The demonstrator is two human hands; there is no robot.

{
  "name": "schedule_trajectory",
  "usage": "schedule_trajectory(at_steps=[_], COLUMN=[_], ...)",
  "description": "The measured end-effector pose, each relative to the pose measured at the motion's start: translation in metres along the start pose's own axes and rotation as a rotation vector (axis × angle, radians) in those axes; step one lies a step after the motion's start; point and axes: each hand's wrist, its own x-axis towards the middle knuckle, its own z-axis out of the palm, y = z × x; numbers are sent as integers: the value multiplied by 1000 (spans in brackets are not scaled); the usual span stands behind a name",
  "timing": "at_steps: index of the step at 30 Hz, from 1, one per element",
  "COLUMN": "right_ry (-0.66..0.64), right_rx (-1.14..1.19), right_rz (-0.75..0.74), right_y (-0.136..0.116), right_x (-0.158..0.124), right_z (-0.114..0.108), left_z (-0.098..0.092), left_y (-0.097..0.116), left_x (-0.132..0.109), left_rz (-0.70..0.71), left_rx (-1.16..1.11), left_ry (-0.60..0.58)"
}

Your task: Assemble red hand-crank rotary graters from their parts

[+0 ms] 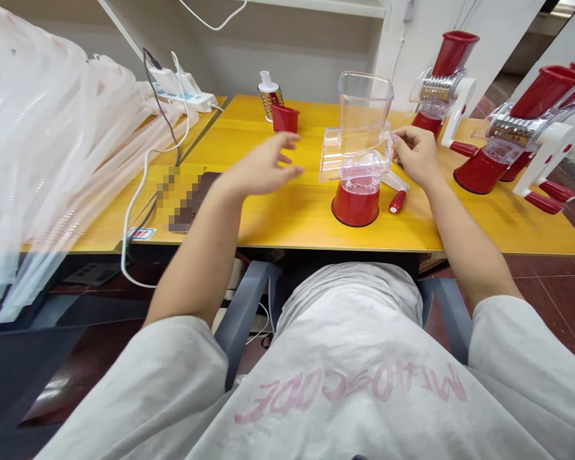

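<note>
A rotary grater body with a clear plastic hopper and housing stands upright on a red base in front of me. My right hand is closed, thumb and fingertips pinching the right end of the clear housing. Left of the grater, my left hand hangs over the table with its fingers apart and nothing in them. A white crank handle with a red grip lies beside the base, partly behind the housing. Toward the back are a metal grater drum and a red food pusher.
Assembled red rotary graters stand along the right side of the yellow table. A dark flat object, partly pixelated, lies at left. White cables and a power strip adjoin a pile of translucent plastic bags.
</note>
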Motion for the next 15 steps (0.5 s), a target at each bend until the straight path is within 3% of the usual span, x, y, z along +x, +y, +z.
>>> schedule_trajectory(at_steps=[3,6,11,15], right_ry=[-13,-26,-40,-62], right_rx=[-35,-47,-76,-151], right_rz=[17,17,28,58], right_y=[-1,-2,3,11], right_x=[-1,-2,-4,-2], right_z=[3,4,0,0], left_z=[-29,-36,-33,-35], left_y=[-1,-1,-40,-83], left_x=[65,130,206,241], left_rz=[-108,-208,-365,-477], left_rx=[141,145,-158,75], left_ry=[252,387,511,437])
